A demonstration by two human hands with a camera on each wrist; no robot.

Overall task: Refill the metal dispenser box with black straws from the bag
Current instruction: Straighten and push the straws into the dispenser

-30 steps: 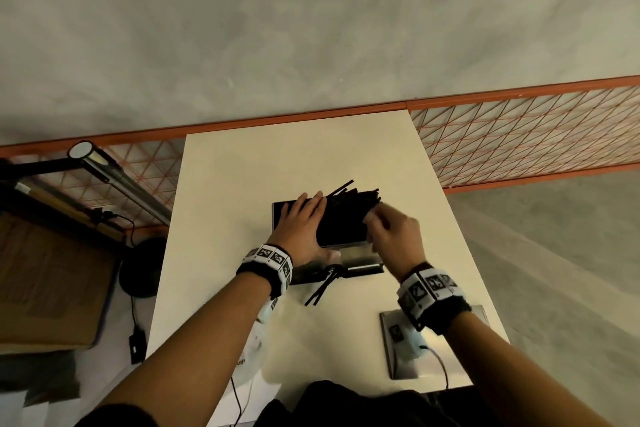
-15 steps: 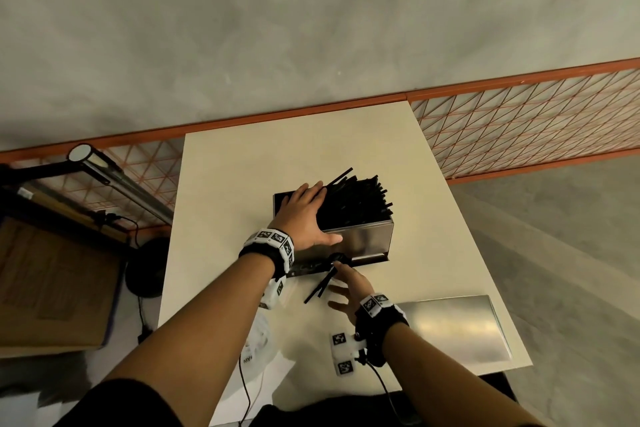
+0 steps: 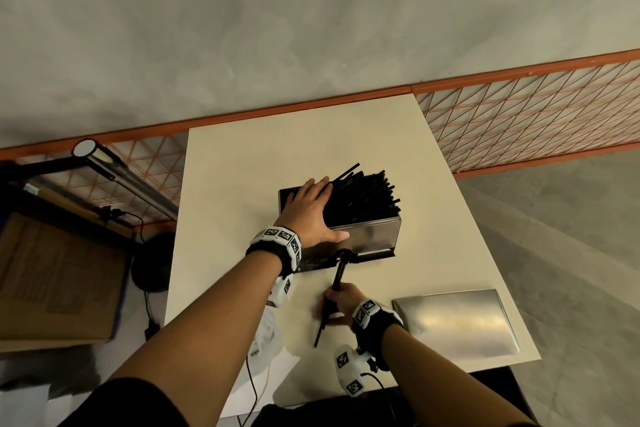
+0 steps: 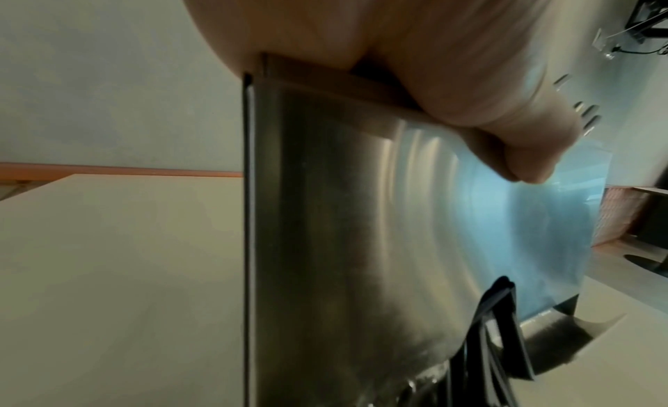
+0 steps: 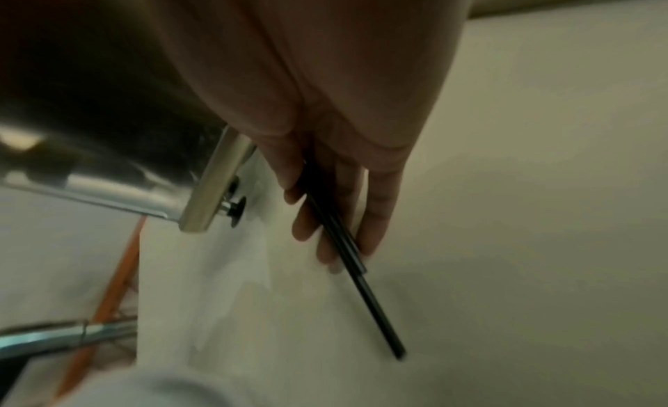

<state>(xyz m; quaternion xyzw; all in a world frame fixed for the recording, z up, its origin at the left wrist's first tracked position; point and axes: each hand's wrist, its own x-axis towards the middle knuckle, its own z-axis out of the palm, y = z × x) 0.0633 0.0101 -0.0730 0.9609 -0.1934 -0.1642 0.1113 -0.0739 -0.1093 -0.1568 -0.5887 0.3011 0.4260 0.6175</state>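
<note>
The metal dispenser box (image 3: 372, 237) stands mid-table, its open top heaped with black straws (image 3: 363, 194) whose ends stick out to the right. My left hand (image 3: 310, 210) lies flat on the box's left top, fingers straight over the straws. Its thumb (image 4: 524, 144) presses the box's front face (image 4: 397, 227). My right hand (image 3: 341, 302) is low on the table in front of the box. It grips a few loose black straws (image 3: 334, 288), which slant from the box's base toward me. In the right wrist view its fingers (image 5: 376, 213) curl round these straws (image 5: 358, 270).
The box's flat metal lid (image 3: 453, 326) lies on the table at the front right. A clear plastic bag (image 3: 266, 333) hangs over the table's front left edge. An orange mesh railing (image 3: 519, 121) runs behind the table. A cardboard box (image 3: 52, 277) sits on the floor at left.
My right hand left the top of the box, came down to the table in front and took hold of the loose straws there. The left hand stayed on the box.
</note>
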